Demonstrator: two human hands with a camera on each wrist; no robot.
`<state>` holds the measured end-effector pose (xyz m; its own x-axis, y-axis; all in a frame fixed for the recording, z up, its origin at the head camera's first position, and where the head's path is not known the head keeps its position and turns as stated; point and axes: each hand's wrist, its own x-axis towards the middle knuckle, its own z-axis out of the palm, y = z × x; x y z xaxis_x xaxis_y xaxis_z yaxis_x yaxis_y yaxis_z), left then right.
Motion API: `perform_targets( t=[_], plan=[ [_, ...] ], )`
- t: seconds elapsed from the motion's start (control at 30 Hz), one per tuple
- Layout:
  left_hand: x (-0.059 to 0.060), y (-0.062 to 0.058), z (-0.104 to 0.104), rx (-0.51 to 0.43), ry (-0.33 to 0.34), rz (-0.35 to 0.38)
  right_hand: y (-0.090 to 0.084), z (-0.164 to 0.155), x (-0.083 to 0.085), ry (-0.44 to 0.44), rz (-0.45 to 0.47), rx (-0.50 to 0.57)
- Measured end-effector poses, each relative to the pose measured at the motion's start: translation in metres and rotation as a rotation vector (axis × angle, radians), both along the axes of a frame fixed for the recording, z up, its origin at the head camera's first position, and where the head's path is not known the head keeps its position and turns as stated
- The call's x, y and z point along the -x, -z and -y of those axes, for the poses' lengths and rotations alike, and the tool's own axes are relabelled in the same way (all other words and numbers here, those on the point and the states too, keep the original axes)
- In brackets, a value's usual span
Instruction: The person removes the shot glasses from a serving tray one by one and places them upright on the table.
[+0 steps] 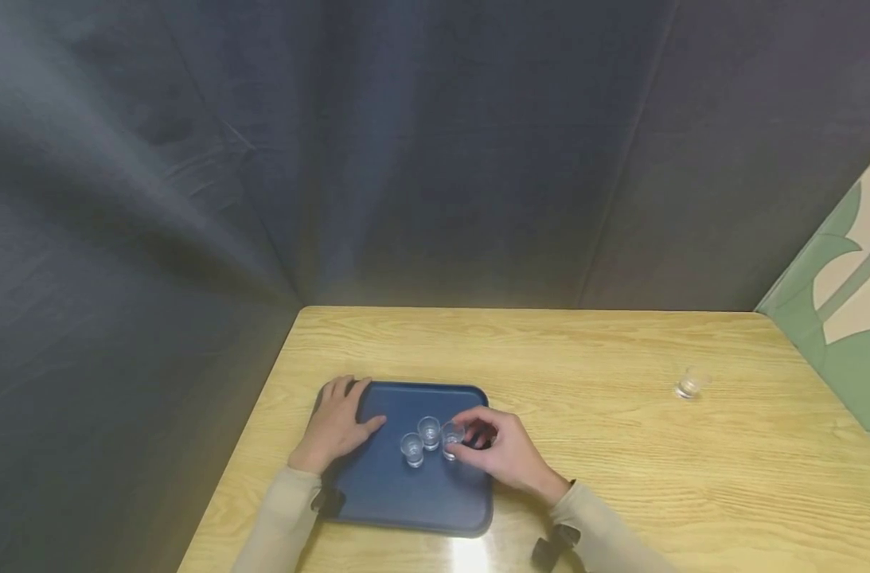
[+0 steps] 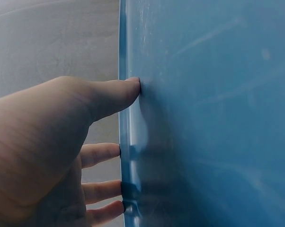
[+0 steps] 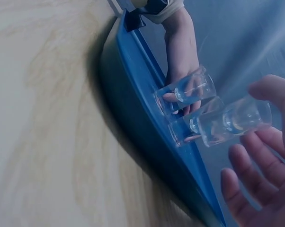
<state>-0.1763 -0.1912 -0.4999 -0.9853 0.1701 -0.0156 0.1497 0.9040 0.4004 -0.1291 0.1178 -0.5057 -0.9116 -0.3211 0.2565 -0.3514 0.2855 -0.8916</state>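
Observation:
My right hand (image 1: 509,454) pinches a small clear shot glass (image 1: 452,439) between thumb and fingers, over the right part of the blue tray (image 1: 435,505). The right wrist view shows this glass (image 3: 237,122) upright beside two others; whether its base touches the tray I cannot tell. Those two shot glasses, one nearer the middle (image 1: 429,432) and one to its left (image 1: 411,450), stand on the tray close together. My left hand (image 1: 337,426) rests at the tray's far left corner, fingers spread. In the left wrist view its thumb (image 2: 114,94) lies over the rim.
Another clear shot glass (image 1: 691,383) is on the wooden table (image 1: 585,358), far to the right of the tray. Dark curtains (image 1: 442,159) hang behind and on the left. A green and beige patterned surface (image 1: 850,318) borders the table's right side.

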Motion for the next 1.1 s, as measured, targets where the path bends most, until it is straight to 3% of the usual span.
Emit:
perform_targets(
  t=[0.23, 0.83, 1.1],
  plan=[
    [-0.001, -0.001, 0.000, 0.008, 0.002, 0.002, 0.002, -0.007, 0.001, 0.012, -0.038, 0.076],
    [0.002, -0.001, 0.000, 0.020, -0.002, 0.014, -0.001, -0.042, 0.007, 0.158, -0.024, 0.068],
    [0.000, -0.001, 0.001, 0.007, -0.003, 0.017, -0.001, -0.066, 0.007, 0.260, 0.038, 0.074]
  ],
)
